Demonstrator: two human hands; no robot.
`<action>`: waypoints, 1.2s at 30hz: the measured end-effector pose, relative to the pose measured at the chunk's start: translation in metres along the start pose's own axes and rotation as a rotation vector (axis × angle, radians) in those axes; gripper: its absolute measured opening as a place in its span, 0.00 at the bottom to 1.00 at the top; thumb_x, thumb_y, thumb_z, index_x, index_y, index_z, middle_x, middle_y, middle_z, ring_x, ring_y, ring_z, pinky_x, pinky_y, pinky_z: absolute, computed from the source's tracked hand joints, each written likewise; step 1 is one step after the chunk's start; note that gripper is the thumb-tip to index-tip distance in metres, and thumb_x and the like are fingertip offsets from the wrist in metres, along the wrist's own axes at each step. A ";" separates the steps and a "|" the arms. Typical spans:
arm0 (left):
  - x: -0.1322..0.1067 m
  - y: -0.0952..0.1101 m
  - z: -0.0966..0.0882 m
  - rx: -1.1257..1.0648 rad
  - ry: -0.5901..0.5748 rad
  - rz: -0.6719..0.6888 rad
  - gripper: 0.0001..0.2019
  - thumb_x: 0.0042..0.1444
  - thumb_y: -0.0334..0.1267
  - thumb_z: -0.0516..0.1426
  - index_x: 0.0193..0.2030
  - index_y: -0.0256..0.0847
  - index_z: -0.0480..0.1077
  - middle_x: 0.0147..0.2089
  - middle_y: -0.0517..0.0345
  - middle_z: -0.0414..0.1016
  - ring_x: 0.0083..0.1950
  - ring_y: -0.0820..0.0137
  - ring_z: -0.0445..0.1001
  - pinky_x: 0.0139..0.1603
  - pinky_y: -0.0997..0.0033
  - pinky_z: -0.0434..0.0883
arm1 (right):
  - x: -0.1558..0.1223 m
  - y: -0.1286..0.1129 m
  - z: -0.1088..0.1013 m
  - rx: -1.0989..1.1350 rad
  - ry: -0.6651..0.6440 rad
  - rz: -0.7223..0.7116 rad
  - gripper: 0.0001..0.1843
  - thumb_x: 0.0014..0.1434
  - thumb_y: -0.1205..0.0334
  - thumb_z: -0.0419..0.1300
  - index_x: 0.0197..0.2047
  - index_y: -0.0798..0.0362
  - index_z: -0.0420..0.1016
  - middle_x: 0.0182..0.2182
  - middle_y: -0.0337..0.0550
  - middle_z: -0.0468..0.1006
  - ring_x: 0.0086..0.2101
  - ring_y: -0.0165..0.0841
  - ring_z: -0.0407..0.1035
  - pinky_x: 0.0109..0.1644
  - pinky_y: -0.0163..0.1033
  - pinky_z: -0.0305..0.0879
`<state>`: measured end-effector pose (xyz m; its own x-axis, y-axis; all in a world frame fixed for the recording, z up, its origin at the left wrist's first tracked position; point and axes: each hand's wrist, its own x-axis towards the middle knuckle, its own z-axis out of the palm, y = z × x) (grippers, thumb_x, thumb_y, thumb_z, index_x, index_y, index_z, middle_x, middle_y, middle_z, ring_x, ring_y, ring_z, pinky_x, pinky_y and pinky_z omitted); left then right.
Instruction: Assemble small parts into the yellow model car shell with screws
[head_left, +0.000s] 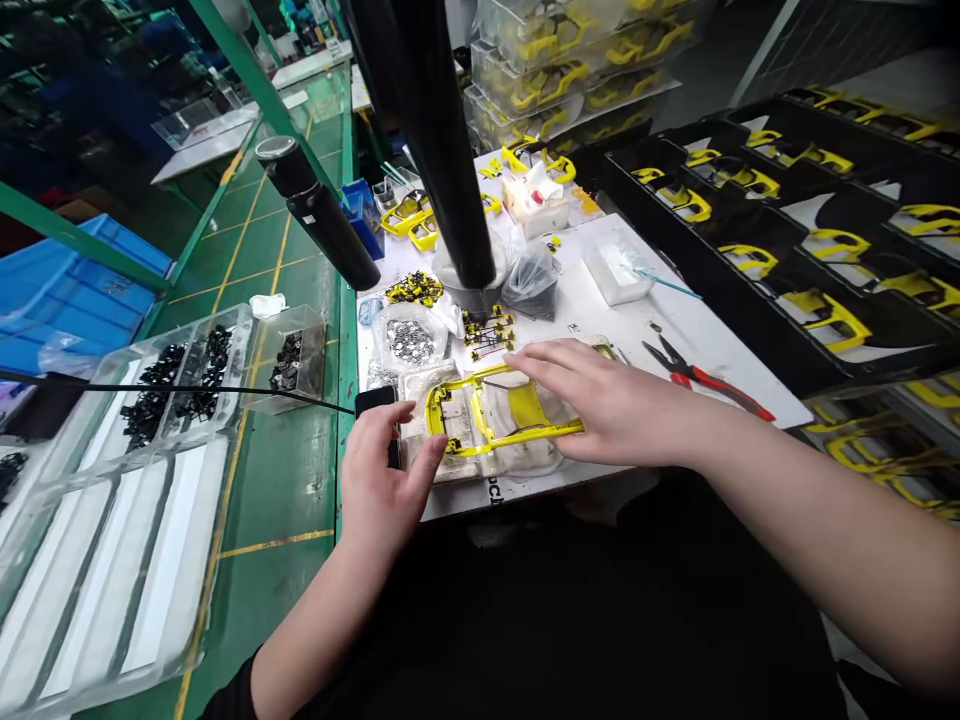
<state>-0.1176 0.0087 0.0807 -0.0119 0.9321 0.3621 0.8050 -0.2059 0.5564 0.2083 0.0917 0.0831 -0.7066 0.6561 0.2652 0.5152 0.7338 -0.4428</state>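
Note:
A yellow toy car body frame (pixel 486 425) lies on a white fixture block (pixel 416 385) at the front of the worktable. Small black parts sit at its left end. My right hand (pixel 592 395) is laid over the frame's right end, with the fingers along the far side and the thumb on the near side, gripping it. Just off the frame's left end is my left hand (pixel 382 470), thumb and forefinger apart, with nothing seen between them. A dark phone (pixel 375 400) lies partly behind that hand.
Red-handled pliers (pixel 709 385) lie to the right. Behind the frame are a bag of silver discs (pixel 411 340), small yellow-black parts (pixel 489 333) and a black post (pixel 442 150). Black trays (pixel 787 210) hold yellow bodies at right; a compartment box (pixel 142 500) stands at left.

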 end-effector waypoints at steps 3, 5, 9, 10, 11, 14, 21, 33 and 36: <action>-0.015 -0.008 0.009 -0.022 0.113 0.106 0.25 0.69 0.49 0.70 0.67 0.45 0.75 0.63 0.43 0.80 0.63 0.49 0.79 0.67 0.48 0.76 | 0.008 0.002 0.001 0.003 -0.061 0.026 0.53 0.61 0.66 0.70 0.86 0.60 0.59 0.78 0.64 0.65 0.78 0.56 0.60 0.82 0.63 0.65; -0.023 -0.013 0.018 -0.029 0.142 0.160 0.28 0.67 0.48 0.72 0.69 0.47 0.73 0.66 0.42 0.77 0.67 0.47 0.77 0.72 0.43 0.75 | 0.012 0.002 0.003 0.006 -0.086 0.035 0.53 0.61 0.67 0.70 0.86 0.62 0.59 0.78 0.65 0.65 0.78 0.57 0.60 0.82 0.63 0.65; -0.028 -0.020 0.034 -0.084 0.132 0.162 0.28 0.65 0.46 0.73 0.68 0.50 0.71 0.71 0.41 0.73 0.76 0.43 0.72 0.79 0.34 0.69 | 0.014 0.003 0.010 0.019 -0.109 0.043 0.53 0.62 0.66 0.70 0.87 0.59 0.58 0.79 0.64 0.65 0.78 0.57 0.60 0.82 0.64 0.65; -0.028 -0.021 0.036 -0.100 0.127 0.157 0.28 0.66 0.46 0.73 0.68 0.50 0.71 0.71 0.41 0.73 0.77 0.43 0.71 0.80 0.32 0.68 | 0.014 0.003 0.012 0.025 -0.113 0.046 0.53 0.62 0.65 0.70 0.87 0.58 0.58 0.79 0.64 0.65 0.79 0.57 0.60 0.82 0.64 0.65; -0.027 -0.021 0.038 -0.112 0.121 0.156 0.28 0.67 0.45 0.72 0.69 0.50 0.70 0.72 0.41 0.72 0.79 0.42 0.70 0.81 0.31 0.68 | 0.014 0.002 0.013 0.033 -0.115 0.049 0.53 0.62 0.65 0.70 0.86 0.57 0.59 0.79 0.63 0.65 0.79 0.56 0.60 0.82 0.64 0.65; -0.026 -0.022 0.040 -0.128 0.105 0.181 0.27 0.70 0.43 0.69 0.72 0.51 0.69 0.73 0.41 0.71 0.81 0.42 0.68 0.82 0.31 0.67 | 0.014 0.001 0.015 0.053 -0.127 0.058 0.53 0.62 0.67 0.70 0.86 0.52 0.60 0.79 0.60 0.65 0.79 0.55 0.61 0.82 0.64 0.65; -0.026 -0.023 0.039 -0.021 0.101 0.283 0.17 0.72 0.36 0.66 0.65 0.45 0.75 0.73 0.39 0.73 0.81 0.39 0.68 0.79 0.30 0.70 | 0.013 -0.001 0.015 0.032 -0.166 0.059 0.54 0.63 0.68 0.75 0.87 0.51 0.60 0.83 0.59 0.59 0.83 0.55 0.51 0.87 0.62 0.56; -0.024 -0.027 0.040 -0.060 0.126 0.248 0.32 0.71 0.40 0.68 0.79 0.41 0.67 0.75 0.33 0.73 0.80 0.42 0.72 0.80 0.34 0.73 | 0.026 -0.002 0.012 0.041 -0.191 0.051 0.55 0.61 0.73 0.76 0.86 0.56 0.62 0.83 0.64 0.59 0.83 0.54 0.52 0.87 0.60 0.55; -0.025 -0.027 0.041 -0.046 0.116 0.262 0.29 0.73 0.38 0.66 0.77 0.42 0.70 0.75 0.35 0.74 0.81 0.41 0.71 0.81 0.32 0.71 | 0.026 -0.003 0.011 0.043 -0.202 0.058 0.56 0.60 0.72 0.78 0.86 0.59 0.62 0.83 0.65 0.59 0.83 0.54 0.51 0.87 0.59 0.54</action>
<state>-0.1148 0.0032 0.0260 0.1229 0.8055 0.5798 0.7621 -0.4508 0.4648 0.1835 0.1043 0.0823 -0.7612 0.6455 0.0630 0.5401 0.6846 -0.4896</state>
